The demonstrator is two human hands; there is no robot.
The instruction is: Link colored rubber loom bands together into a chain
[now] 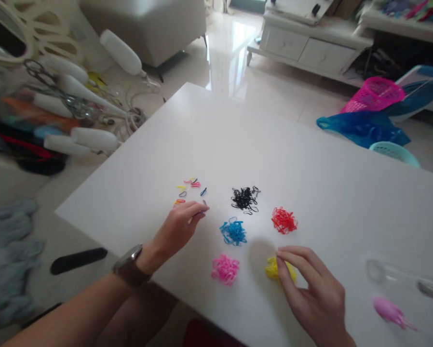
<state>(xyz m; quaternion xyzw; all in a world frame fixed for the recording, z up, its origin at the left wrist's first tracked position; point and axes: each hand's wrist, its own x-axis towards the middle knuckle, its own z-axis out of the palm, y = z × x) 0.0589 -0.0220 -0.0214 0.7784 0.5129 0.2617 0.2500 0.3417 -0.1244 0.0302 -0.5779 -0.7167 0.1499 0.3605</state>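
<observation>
My left hand [178,229], with a watch on the wrist, is pinched at the near side of a few scattered mixed-colour bands [196,184]; what its fingertips hold is too small to name. My right hand [310,289] has thumb and forefinger together over the yellow band pile [272,270], partly covering it; anything between them cannot be made out. Between the hands lie a blue pile [234,232] and a pink pile [225,270]. Farther back are a black pile [244,198] and a red pile [284,220].
The piles lie on a white table [209,135]. At its right are a clear bottle-like container [400,279] and a pink object [390,311]. White lamp-like fittings [93,139] stand by the left edge. Beyond the right edge are a pink basket [377,94] and a blue bag [364,127].
</observation>
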